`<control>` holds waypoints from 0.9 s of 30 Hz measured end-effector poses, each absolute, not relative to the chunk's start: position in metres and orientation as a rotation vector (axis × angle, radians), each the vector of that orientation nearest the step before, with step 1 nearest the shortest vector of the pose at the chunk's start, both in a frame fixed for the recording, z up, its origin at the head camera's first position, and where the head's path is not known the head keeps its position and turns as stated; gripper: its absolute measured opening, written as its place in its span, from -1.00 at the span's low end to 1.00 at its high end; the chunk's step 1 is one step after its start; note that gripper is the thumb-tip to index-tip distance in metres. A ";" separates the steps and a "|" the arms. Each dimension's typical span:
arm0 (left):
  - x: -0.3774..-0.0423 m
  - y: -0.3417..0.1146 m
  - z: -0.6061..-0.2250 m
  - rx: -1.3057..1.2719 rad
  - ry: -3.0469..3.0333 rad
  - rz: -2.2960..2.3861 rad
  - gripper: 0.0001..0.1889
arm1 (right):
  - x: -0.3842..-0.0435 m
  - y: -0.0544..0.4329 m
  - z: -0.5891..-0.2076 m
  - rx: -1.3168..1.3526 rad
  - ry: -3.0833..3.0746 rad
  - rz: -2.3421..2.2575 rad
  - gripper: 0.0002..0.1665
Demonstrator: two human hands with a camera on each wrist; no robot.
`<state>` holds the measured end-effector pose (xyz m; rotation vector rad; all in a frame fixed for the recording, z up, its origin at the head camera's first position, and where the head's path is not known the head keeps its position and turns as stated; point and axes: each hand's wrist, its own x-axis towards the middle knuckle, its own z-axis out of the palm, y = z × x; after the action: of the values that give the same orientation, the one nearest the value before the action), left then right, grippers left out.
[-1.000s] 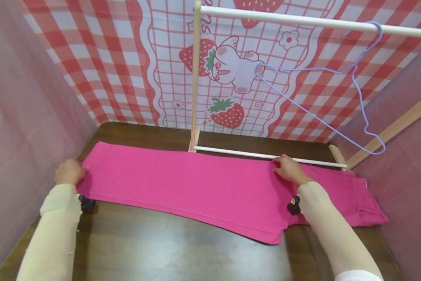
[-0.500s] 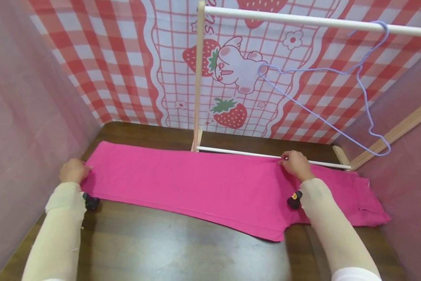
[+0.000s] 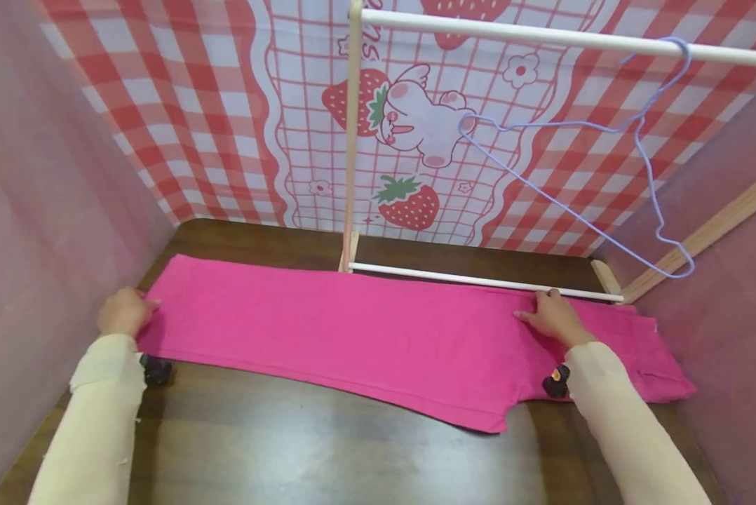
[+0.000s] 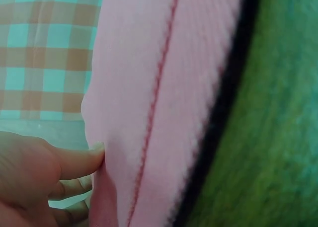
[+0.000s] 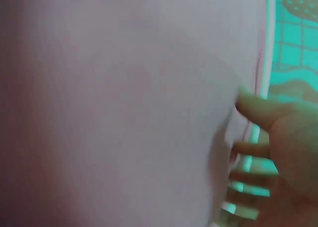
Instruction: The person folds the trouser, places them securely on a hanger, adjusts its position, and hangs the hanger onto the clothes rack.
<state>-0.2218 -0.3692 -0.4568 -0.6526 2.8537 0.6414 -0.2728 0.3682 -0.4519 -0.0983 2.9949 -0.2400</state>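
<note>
Bright pink trousers (image 3: 327,315) lie folded lengthwise on the brown table, legs to the left and waist to the right. At the leg end, my left hand (image 3: 124,312) pinches the hem, thumb on top; the left wrist view shows that thumb (image 4: 82,160) at the cloth's edge, its other fingers partly hidden behind the fabric. My right hand (image 3: 553,315) is at the far edge near the crotch, its thumb apart from its extended fingers. In the right wrist view, the right hand (image 5: 293,147) is at the same edge, with the fingers blurred.
A wooden rack with a white lower rail (image 3: 441,275) stands just behind the trousers. From its white top rail (image 3: 510,31) hangs a lilac wire hanger (image 3: 561,203). Pink curtains (image 3: 50,175) flank the table (image 3: 302,449), and a strawberry-print cloth (image 3: 226,126) covers the back.
My right hand pinched and lifted the far edge a little, then loosened and slid right along it. The left hand stays at the hem.
</note>
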 end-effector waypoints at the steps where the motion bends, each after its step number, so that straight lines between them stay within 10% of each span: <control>1: -0.221 -0.370 -0.456 -0.655 2.854 0.637 -0.51 | -0.269 0.374 -0.452 -0.145 2.966 -0.247 -0.20; 11: -0.219 -0.371 -0.456 -0.754 2.749 0.617 -0.39 | -0.224 0.442 -0.449 -0.104 2.764 -0.268 0.15; 27: -0.205 -0.368 -0.451 -0.714 2.768 0.569 -0.45 | -0.200 0.478 -0.451 0.000 2.801 -0.129 0.09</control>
<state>-0.2049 -0.3685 -0.4513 -0.7138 2.7678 0.5693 -0.1999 0.4782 -0.4506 0.0005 2.8009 -0.1294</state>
